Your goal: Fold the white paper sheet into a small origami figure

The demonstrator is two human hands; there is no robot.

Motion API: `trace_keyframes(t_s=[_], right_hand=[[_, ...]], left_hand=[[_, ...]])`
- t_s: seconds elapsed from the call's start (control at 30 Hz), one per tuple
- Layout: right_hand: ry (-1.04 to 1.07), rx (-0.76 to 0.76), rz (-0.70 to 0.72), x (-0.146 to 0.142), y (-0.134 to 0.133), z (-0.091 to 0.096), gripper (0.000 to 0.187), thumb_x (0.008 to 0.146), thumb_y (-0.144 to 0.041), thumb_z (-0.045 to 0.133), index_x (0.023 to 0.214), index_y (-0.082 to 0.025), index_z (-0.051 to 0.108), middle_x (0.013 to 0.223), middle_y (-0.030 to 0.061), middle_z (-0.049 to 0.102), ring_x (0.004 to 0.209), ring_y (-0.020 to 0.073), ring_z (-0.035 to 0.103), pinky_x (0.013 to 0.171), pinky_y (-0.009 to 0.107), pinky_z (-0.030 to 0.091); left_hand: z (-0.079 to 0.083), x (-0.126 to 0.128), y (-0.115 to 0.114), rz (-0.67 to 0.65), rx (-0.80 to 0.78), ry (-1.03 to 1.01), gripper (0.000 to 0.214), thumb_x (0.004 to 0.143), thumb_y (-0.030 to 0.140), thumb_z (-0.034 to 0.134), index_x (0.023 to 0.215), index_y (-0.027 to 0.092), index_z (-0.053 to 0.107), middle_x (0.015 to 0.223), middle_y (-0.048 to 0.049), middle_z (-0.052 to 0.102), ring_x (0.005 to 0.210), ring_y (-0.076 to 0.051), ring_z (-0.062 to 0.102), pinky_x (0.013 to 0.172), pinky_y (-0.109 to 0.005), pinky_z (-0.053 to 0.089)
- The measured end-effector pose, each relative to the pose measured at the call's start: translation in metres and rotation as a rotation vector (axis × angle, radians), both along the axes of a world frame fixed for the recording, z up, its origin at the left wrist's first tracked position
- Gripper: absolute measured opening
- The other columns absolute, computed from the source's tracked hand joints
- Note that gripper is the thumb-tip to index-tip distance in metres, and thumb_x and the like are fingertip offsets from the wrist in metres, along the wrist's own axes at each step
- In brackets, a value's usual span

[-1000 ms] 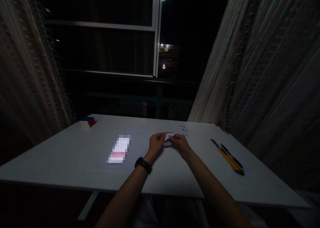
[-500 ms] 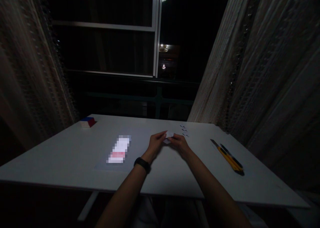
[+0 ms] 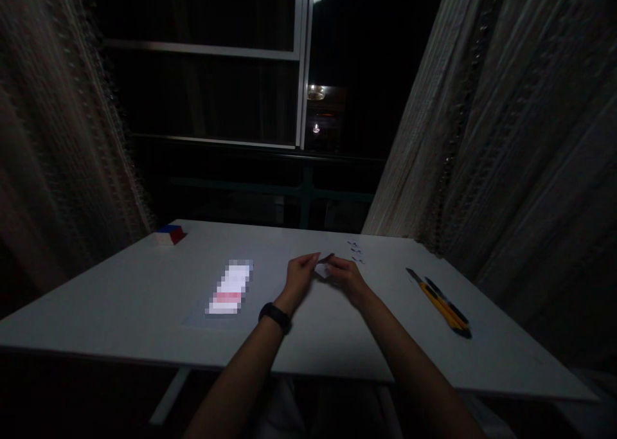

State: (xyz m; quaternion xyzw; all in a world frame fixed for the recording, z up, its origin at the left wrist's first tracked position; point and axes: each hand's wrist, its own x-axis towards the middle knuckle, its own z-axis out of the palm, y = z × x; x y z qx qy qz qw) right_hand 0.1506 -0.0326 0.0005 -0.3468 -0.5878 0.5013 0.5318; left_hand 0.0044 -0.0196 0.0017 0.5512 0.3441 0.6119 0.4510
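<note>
Between my two hands is a small piece of folded white paper (image 3: pixel 322 269), held just above the middle of the table (image 3: pixel 318 342). My left hand (image 3: pixel 301 275) pinches its left side; a dark band (image 3: pixel 274 317) circles that wrist. On the other side, my right hand (image 3: pixel 348 276) grips the paper with thumb and fingers. The paper's upper flap stands tilted and looks dark. Fingers cover parts of it, so its full shape is hidden.
A yellow utility knife (image 3: pixel 444 308) lies at the right beside a dark pen (image 3: pixel 446 297). Several small dark marks or pieces (image 3: pixel 355 251) are behind my right hand. Left are a blurred lit screen (image 3: pixel 230 288) on a pale sheet (image 3: pixel 195 317) and a coloured cube (image 3: pixel 168 234).
The paper's upper part has tilted, now showing a darker face than before. Both hands stay in nearly the same place, with fingers slightly shifted.
</note>
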Motion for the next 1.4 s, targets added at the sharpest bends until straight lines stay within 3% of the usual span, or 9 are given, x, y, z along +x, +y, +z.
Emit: trace_keyframes(t_s=[0.17,0.3,0.47,0.57,0.7,0.83,0.97,1.17,1.4], right_hand=[[0.023,-0.032,0.016,0.001,-0.001,0.002,0.039,0.060,-0.035,0.071,0.095,-0.018,0.069,0.096,0.0059,0.067,0.086,0.0222,0.059,0.075,0.033,0.042],[0.030,-0.071,-0.017,0.001,0.001,0.002,0.042,0.058,-0.034,0.072,0.097,-0.019,0.069,0.095,0.0056,0.067,0.082,0.0216,0.059,0.074,0.033,0.042],[0.054,-0.058,-0.043,0.000,0.006,0.002,0.037,0.057,-0.034,0.072,0.089,-0.017,0.067,0.082,0.0051,0.066,0.075,0.0203,0.059,0.070,0.034,0.043],[0.099,-0.002,-0.124,0.000,0.009,0.000,0.040,0.052,-0.031,0.075,0.088,-0.023,0.059,0.086,0.0017,0.062,0.076,0.0183,0.058,0.067,0.032,0.046],[0.037,0.102,-0.224,-0.002,0.009,-0.004,0.069,0.047,-0.024,0.078,0.108,-0.031,0.047,0.103,0.0018,0.052,0.077,0.0159,0.057,0.064,0.029,0.048],[0.000,0.127,-0.174,-0.005,0.007,-0.005,0.077,0.059,-0.026,0.070,0.127,-0.033,0.034,0.091,0.0004,0.052,0.068,0.0139,0.058,0.058,0.026,0.047],[-0.062,0.147,-0.194,-0.004,0.009,-0.003,0.074,0.059,-0.025,0.070,0.127,-0.030,0.041,0.088,-0.0005,0.053,0.059,0.0107,0.054,0.052,0.023,0.044],[-0.138,0.217,-0.189,0.005,0.006,0.000,0.044,0.057,-0.026,0.072,0.101,-0.024,0.066,0.097,0.0043,0.059,0.068,0.0145,0.056,0.056,0.027,0.045],[-0.051,0.051,-0.168,0.007,0.003,0.001,0.041,0.054,-0.026,0.074,0.092,-0.018,0.063,0.067,0.0007,0.064,0.053,0.0152,0.057,0.050,0.029,0.045]], left_hand=[[-0.001,0.000,-0.001,-0.132,-0.039,-0.073,0.037,0.070,0.036,0.065,0.097,0.011,0.068,0.104,-0.0134,0.066,0.099,-0.024,0.059,0.090,-0.036,0.041],[-0.003,-0.001,-0.001,-0.205,-0.130,-0.168,0.042,0.067,0.037,0.068,0.100,0.011,0.067,0.105,-0.0148,0.065,0.094,-0.023,0.060,0.083,-0.033,0.045],[-0.003,-0.005,0.003,-0.139,-0.260,-0.252,0.045,0.060,0.035,0.073,0.097,0.009,0.068,0.099,-0.0152,0.067,0.082,-0.021,0.063,0.070,-0.029,0.049],[-0.002,-0.005,0.004,-0.106,-0.292,-0.281,0.041,0.060,0.031,0.074,0.094,0.009,0.068,0.094,-0.0138,0.068,0.076,-0.019,0.063,0.067,-0.028,0.050],[-0.003,-0.002,0.003,-0.126,-0.311,-0.294,0.037,0.060,0.026,0.074,0.093,0.009,0.068,0.091,-0.0130,0.068,0.074,-0.018,0.063,0.065,-0.027,0.050],[-0.004,0.000,0.004,-0.207,-0.324,-0.284,0.035,0.061,0.025,0.073,0.092,0.010,0.069,0.093,-0.0135,0.068,0.078,-0.019,0.064,0.069,-0.028,0.051],[-0.003,-0.001,0.006,-0.195,-0.342,-0.297,0.031,0.060,0.023,0.074,0.088,0.010,0.069,0.092,-0.0136,0.068,0.078,-0.020,0.064,0.071,-0.030,0.052],[-0.004,0.005,0.003,-0.103,-0.336,-0.258,0.027,0.058,0.020,0.074,0.082,0.009,0.069,0.087,-0.0129,0.069,0.072,-0.019,0.064,0.066,-0.029,0.052],[-0.003,0.009,0.001,-0.100,-0.275,-0.192,0.038,0.062,0.041,0.070,0.082,0.008,0.069,0.075,-0.0100,0.068,0.063,-0.015,0.061,0.057,-0.024,0.049]])
